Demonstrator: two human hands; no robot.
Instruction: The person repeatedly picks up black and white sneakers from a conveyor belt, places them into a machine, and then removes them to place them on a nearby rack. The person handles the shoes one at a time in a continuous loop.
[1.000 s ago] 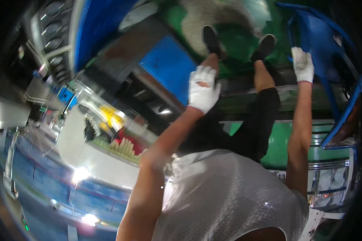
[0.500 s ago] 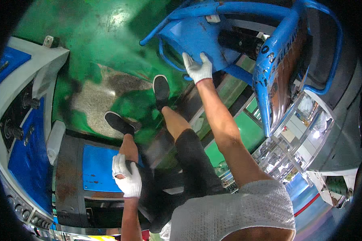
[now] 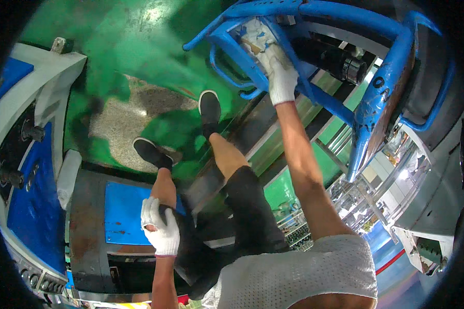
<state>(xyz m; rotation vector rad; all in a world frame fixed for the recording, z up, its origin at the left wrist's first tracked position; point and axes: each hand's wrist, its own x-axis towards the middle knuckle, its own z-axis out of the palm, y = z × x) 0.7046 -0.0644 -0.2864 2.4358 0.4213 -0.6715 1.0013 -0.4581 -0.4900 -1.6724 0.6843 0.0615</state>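
Observation:
My right hand [image 3: 282, 85], in a white knit glove, reaches into a blue metal box [image 3: 251, 71] at the upper middle. Crumpled white scraps [image 3: 258, 37], like cloth or paper, fill the box. The fingertips blend in among the scraps, so their grip does not show. At the lower left my left hand [image 3: 161, 226], gloved too, lies on my knee with nothing in it. Its fingers are loosely bent and the thumb stands apart; bare skin shows through a gap in the glove.
A blue tubular frame [image 3: 340, 11] surrounds the box, with a worn blue post [image 3: 375, 103] to its right. A black cylinder [image 3: 330, 59] lies beside the box. On the left stands a grey and blue machine [image 3: 36, 180]. The green floor [image 3: 113, 56] has a worn patch.
The blue panel under my right hand no longer covers the box, and the white scraps show. My right hand has moved slightly right and into the box. The left hand stays at the knee.

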